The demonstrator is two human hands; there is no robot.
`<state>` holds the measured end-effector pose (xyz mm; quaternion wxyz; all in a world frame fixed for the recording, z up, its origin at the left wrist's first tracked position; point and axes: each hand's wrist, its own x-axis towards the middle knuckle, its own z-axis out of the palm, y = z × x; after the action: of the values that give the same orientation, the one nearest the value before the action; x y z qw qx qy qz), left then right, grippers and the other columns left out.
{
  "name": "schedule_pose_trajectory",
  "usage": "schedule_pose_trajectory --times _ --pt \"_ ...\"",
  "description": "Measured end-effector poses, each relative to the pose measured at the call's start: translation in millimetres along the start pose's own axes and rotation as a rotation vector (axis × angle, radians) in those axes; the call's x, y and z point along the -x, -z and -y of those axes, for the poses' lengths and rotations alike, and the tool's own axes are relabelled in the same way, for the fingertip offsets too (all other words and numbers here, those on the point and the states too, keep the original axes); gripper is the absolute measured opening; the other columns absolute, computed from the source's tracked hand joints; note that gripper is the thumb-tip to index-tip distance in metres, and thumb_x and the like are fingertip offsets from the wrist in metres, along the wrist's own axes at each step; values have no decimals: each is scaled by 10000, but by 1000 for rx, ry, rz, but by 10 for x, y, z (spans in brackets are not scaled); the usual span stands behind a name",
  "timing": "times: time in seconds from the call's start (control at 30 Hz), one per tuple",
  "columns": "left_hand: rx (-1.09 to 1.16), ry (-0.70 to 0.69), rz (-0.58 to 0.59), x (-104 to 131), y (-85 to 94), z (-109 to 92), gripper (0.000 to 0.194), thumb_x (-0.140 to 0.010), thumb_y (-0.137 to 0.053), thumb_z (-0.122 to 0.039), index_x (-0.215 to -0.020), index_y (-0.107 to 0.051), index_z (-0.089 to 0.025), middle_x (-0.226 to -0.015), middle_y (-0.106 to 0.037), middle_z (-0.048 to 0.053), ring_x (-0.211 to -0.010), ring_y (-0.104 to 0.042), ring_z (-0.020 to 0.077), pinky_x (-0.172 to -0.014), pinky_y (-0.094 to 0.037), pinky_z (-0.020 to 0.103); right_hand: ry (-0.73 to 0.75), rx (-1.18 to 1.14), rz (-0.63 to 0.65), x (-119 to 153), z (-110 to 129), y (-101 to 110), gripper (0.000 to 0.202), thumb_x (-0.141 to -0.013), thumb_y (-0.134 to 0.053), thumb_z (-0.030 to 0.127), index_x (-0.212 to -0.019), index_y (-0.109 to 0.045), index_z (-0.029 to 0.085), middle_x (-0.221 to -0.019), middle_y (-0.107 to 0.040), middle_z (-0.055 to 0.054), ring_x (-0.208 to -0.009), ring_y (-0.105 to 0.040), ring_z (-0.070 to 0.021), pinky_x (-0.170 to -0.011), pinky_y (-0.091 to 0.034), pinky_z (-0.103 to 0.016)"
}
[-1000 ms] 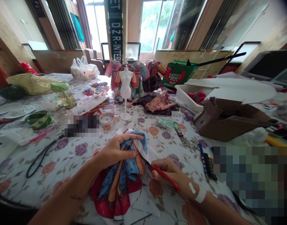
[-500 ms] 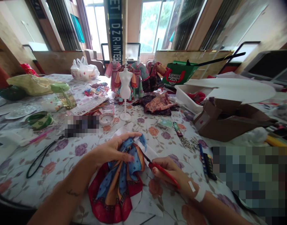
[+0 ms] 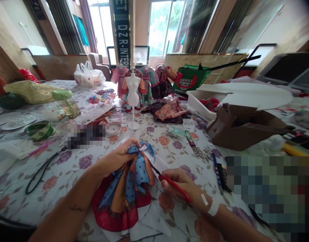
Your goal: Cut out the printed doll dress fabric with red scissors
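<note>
Two hands (image 3: 120,157) (image 3: 182,178): left, one cloth (image 3: 126,195); right, one scissors (image 3: 176,188).

And here the left hand (image 3: 116,159) pinches the gathered top of a pleated blue, orange and red patterned cloth (image 3: 119,198), while the right hand (image 3: 187,183) points a slim red-handled, dark-tipped tool (image 3: 175,187) at its edge! Behind stands a small white armless mannequin (image 3: 133,90) on the floral tablecloth (image 3: 159,130).

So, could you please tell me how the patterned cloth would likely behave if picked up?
The patterned cloth would probably be floppy, since it falls in loose folds below the left hand. It likely bunches readily, being gathered at its top. It may also feel light, as its panels look thin.
</note>
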<state>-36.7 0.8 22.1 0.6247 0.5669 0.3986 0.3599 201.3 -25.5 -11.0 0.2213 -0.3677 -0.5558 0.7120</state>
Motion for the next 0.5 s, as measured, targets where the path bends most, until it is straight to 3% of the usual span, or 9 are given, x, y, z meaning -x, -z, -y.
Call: schedule_pose_trajectory --times 0.13,0.3,0.5 --pt "148 59 11 23 -66 -4 174 -850 -552 -289 -1007 -490 -246 -749 -532 -37 -588 -514 87 -539 -407 177 -52 -72 65 8 -52 -8 399 -725 -688 489 -621 -466 174 -503 -616 -13 -454 -595 -143 -423 -400 -207" --pt "240 63 37 27 -123 -36 333 -783 -668 -255 -1055 -475 -248 -859 -595 -6 -693 -604 117 -628 -470 203 -49 -87 72 8 -43 -4 369 -714 -714 434 -608 -490 161 -529 -655 -32 -453 -604 -130 -422 -408 -193" --pt "365 45 -6 16 -144 -15 285 -801 -641 -218 -1055 -526 -274 -942 -622 -8 -771 -622 126 -685 -488 215 -61 -92 77 2 -41 -7 381 -729 -690 468 -610 -483 170 -487 -611 4 -467 -614 -145 -432 -436 -215"
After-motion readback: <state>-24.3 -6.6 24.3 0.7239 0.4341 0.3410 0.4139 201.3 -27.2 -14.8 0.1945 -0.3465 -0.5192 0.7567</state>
